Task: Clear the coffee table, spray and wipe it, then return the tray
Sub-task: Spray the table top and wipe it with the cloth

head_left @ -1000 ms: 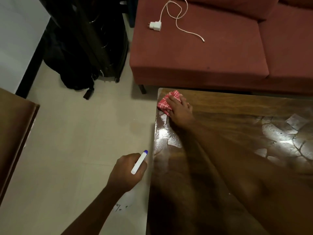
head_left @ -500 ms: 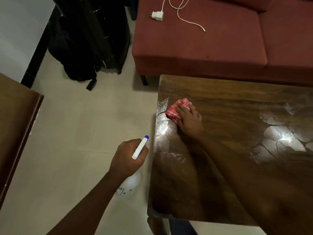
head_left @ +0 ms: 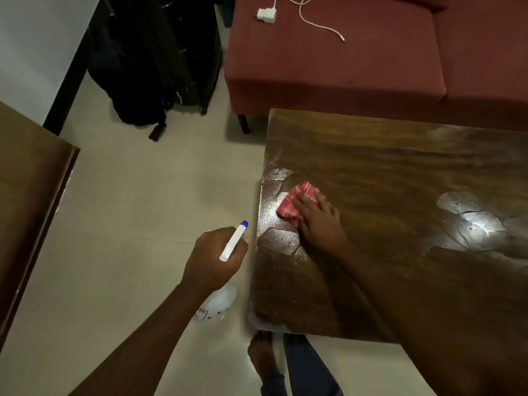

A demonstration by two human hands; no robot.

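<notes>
Diagonally: spray bottle (head_left: 233, 242) nozzle toward table (head_left: 400, 167).

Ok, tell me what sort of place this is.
Probably a home living room: a red sofa with a charger on it, a wooden coffee table in front, bags on the tiled floor.

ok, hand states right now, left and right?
Left hand: closed around the spray bottle.
Right hand: open, pressing the red cloth flat on the coffee table.
</notes>
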